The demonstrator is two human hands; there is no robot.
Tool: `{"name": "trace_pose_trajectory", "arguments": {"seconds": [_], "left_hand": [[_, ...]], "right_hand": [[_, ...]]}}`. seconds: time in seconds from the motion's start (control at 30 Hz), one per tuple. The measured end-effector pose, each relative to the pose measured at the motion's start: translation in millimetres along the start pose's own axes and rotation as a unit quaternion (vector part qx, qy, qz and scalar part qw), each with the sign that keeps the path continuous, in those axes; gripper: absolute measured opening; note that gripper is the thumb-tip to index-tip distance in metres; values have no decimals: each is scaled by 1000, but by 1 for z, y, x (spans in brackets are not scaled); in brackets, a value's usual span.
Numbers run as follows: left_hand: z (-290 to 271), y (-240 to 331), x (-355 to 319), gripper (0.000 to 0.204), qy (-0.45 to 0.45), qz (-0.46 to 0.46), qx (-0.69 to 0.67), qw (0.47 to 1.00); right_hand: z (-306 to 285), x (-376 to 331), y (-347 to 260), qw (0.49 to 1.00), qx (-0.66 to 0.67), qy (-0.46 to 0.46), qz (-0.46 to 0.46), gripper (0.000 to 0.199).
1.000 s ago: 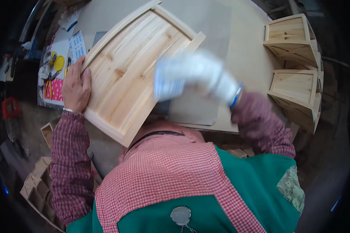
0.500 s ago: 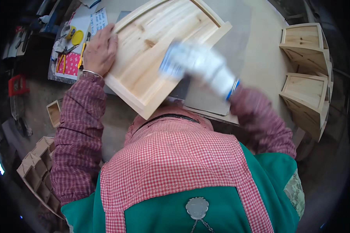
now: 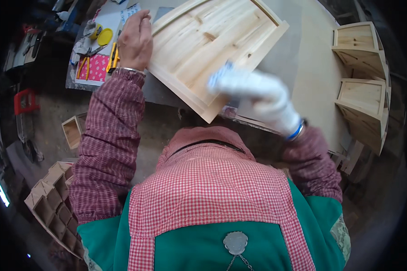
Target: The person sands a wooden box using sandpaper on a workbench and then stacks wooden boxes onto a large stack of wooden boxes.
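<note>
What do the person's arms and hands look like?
Both sleeves are purplish and checked, puffy and gathered near the wrists. The left hand has no glove, just a thin silvery bracelet. The right hand wears a white glove with a blue band.

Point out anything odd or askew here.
The wooden panel sits askew, one corner seemingly jutting off the table. Oddly mismatched, the right hand is gloved, the left hand bare. I see no spill.
</note>
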State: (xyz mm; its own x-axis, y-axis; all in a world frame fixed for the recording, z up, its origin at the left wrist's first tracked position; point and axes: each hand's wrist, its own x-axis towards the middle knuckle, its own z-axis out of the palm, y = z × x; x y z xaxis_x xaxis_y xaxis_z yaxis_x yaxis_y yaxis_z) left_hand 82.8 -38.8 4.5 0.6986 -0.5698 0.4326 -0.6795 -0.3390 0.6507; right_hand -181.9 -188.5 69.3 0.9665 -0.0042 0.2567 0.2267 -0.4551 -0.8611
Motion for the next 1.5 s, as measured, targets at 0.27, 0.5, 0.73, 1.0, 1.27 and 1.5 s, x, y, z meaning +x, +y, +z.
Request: {"name": "trace_pose_trajectory", "arguments": {"seconds": [0.27, 0.5, 0.73, 1.0, 1.27, 1.5], "left_hand": [[-4, -39, -29, 43, -58, -201, -142, 967], [-11, -37, -39, 50, -72, -297, -296, 905], [-10, -26, -29, 51, -76, -283, -311, 904], [-6, -44, -37, 53, -55, -275, -296, 913], [-3, -53, -40, 54, -44, -266, -249, 930], [9, -73, -38, 52, -54, -218, -224, 948]], "right_hand": [[47, 135, 47, 959, -249, 18, -134, 47], [8, 76, 15, 974, -22, -221, -41, 43], [65, 100, 25, 971, -193, -44, -131, 43], [-9, 82, 17, 991, -60, -111, 50, 38], [12, 18, -15, 950, -232, -199, -68, 47], [26, 26, -12, 951, -231, -195, -71, 53]]}}
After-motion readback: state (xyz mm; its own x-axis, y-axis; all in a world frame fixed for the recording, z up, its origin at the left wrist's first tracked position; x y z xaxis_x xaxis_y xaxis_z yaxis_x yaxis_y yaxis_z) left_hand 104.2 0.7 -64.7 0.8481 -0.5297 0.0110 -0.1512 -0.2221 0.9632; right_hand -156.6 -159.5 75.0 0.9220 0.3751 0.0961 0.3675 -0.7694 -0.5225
